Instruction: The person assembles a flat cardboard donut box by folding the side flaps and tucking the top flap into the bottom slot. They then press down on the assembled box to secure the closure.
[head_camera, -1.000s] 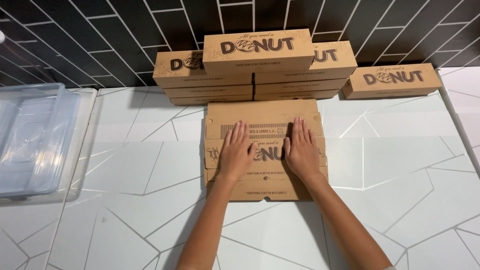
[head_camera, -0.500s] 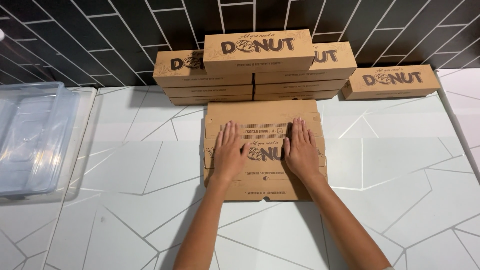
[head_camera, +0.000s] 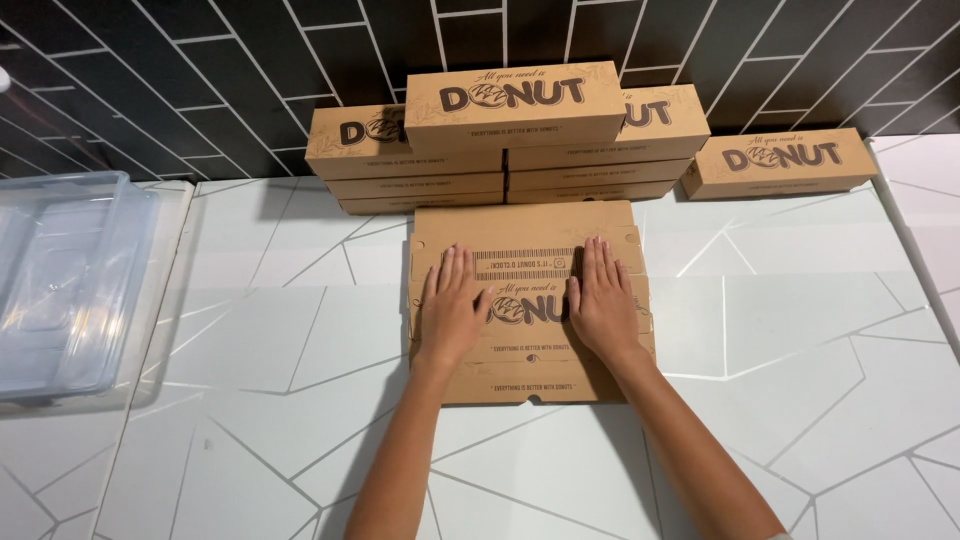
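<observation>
On the white tiled counter, just in front of the stacked boxes, lay a flat brown cardboard box blank, unfolded, printed side up. Both palms were pressed flat on it: left hand on the left half, right hand on the right, fingers straight and slightly spread, pointing twd the wall. Neither hand gripped anything; they were apart w/ the printed middle of the blank showing btwn them.

Step in hand, as I judged it: flattening or creasing the blank along its fold lines, early in making it up into a box. Side flaps looked not yet raised. Next move would prob. call for shifting fingers to the edges and lifting the flaps w/out tearing the card, while keeping the base panel pinned down.

Behind it, touching or nearly so, stood a stack of made-up donut boxes against the black tiled wall. One more single box sat to the right, apart. A clear plastic bin lay at far left.
</observation>
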